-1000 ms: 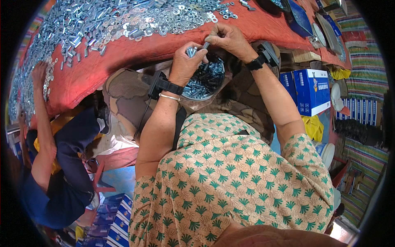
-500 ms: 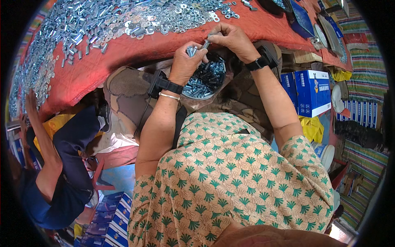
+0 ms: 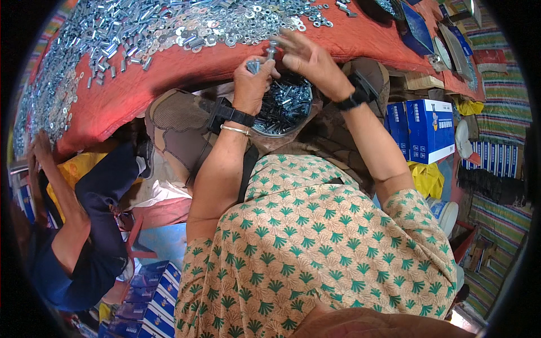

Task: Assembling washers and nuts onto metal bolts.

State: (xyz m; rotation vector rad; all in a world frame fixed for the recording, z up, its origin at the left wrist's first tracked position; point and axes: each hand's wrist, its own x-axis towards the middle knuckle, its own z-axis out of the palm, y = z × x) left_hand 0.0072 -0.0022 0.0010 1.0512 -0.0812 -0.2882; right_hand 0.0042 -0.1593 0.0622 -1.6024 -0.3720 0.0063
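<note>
My left hand (image 3: 249, 90) is closed around several shiny metal pieces (image 3: 253, 66) that look like bolts or sleeves. One bolt (image 3: 271, 52) stands upright, pinched between its thumb and finger. Just right of that bolt, my right hand (image 3: 316, 66) has its fingers stretched apart, smeared by motion, and nothing shows in them. Below both hands, a round bucket (image 3: 275, 134) between my legs holds many bolt-like metal parts (image 3: 290, 104). Loose washers and nuts (image 3: 242, 28) lie on the red cloth (image 3: 186, 62) beyond my hands.
Metal sleeves (image 3: 121, 48) are heaped at the far left of the cloth. A blue tray (image 3: 417, 28) and a dark bowl (image 3: 377, 8) lie at the far right. Blue-and-white boxes (image 3: 431, 129) stand beside my right arm. A co-worker's arm (image 3: 65, 188) reaches to the cloth at left.
My right hand has let go of the upright bolt and opened its fingers. My left hand has shifted slightly left and up with its metal pieces. The co-worker's hand has moved slightly.
</note>
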